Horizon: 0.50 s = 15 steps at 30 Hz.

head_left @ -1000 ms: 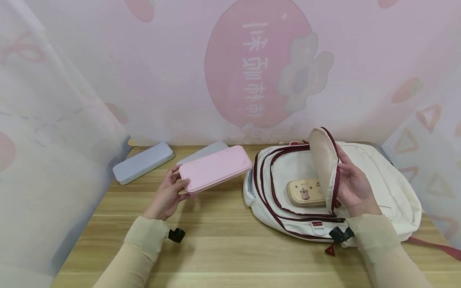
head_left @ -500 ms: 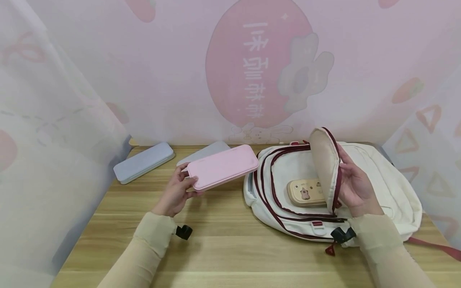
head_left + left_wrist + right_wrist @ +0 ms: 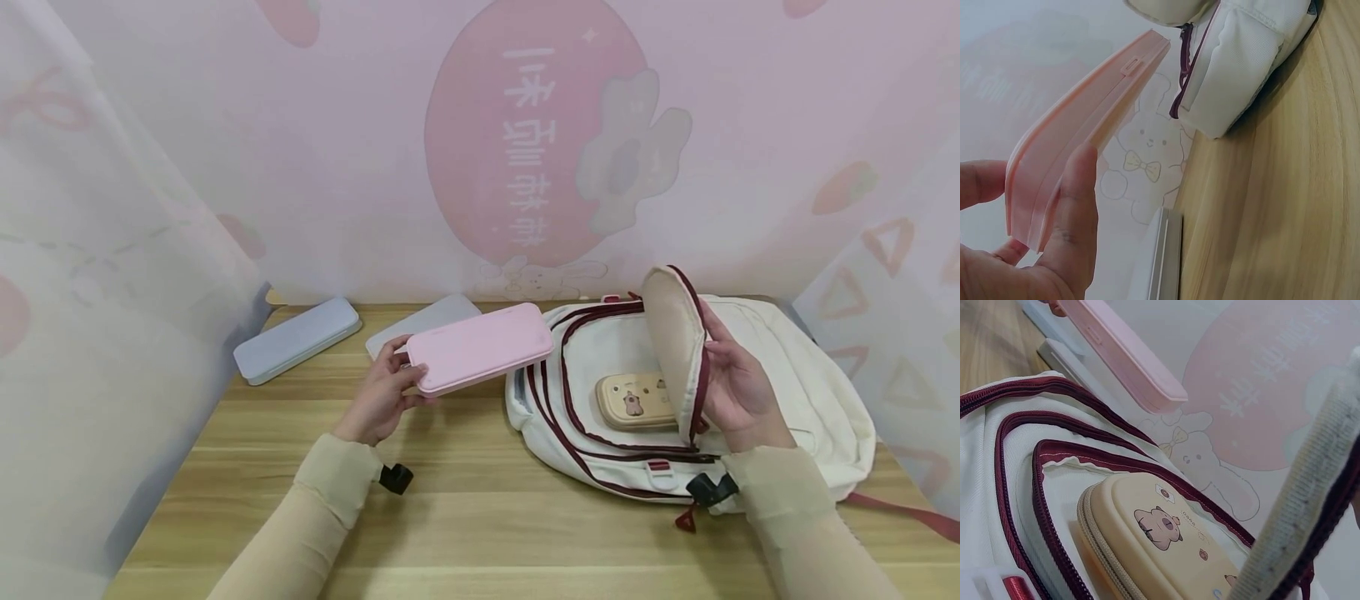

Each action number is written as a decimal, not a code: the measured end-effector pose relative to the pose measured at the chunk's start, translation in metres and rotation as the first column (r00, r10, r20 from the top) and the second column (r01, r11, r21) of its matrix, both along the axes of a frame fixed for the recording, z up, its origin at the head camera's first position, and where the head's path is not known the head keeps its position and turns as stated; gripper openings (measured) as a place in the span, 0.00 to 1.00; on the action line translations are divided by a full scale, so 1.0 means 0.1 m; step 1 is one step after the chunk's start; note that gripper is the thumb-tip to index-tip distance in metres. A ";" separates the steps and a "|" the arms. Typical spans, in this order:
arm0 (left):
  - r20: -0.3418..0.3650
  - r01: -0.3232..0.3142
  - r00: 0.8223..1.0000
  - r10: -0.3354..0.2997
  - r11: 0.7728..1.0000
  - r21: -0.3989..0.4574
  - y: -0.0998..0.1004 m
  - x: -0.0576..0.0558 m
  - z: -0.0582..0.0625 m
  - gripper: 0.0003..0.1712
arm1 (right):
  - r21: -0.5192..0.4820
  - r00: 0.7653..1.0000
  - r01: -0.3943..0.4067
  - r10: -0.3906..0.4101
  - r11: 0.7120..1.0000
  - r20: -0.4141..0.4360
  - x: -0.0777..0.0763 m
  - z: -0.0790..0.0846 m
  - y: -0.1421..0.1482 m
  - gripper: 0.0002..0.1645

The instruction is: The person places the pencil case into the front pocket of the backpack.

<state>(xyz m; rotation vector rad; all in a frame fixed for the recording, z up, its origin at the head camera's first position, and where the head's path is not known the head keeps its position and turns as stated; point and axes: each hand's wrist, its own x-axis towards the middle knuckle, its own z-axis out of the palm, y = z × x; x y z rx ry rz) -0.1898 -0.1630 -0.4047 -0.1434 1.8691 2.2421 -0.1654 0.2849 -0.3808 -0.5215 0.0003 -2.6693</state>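
My left hand [image 3: 384, 392] grips one end of a pink pencil case [image 3: 480, 346], thumb on top and fingers at the end and underneath. The case is held above the table, its far end overlapping the left edge of a white backpack [image 3: 795, 375] with dark red zippers. With my right hand [image 3: 738, 383] I hold up the unzipped front pocket flap [image 3: 678, 350] by its edge. Inside the pocket lies a cream zip case [image 3: 1154, 531] printed with capybaras, partly hidden by the flap. In the right wrist view the pink case hangs beyond the pocket opening.
A blue-grey pencil case [image 3: 297, 340] lies at the back left of the wooden table [image 3: 450, 533]. Behind the pink case a light grey case [image 3: 431, 315] is partly covered. A red strap [image 3: 911, 517] trails off right. A printed curtain [image 3: 337, 167] stands behind.
My left hand has carried the pink pencil case to the right, closer to the backpack. My right hand and the flap have stayed in place.
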 end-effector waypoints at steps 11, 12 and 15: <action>-0.008 0.018 1.000 -0.018 1.000 0.004 0.12 -0.04 -0.02 0.36 | -0.013 1.000 -0.012 0.012 1.000 0.001 0.00 0.01 0.00 0.33; -0.008 0.021 1.000 -0.021 1.000 0.004 0.13 -0.04 -0.02 0.36 | -0.013 1.000 -0.014 0.014 1.000 -0.001 0.00 0.00 0.00 0.33; -0.001 0.024 1.000 -0.024 1.000 0.003 0.15 -0.05 -0.03 0.35 | -0.014 1.000 -0.016 0.016 1.000 -0.006 0.00 0.00 0.00 0.32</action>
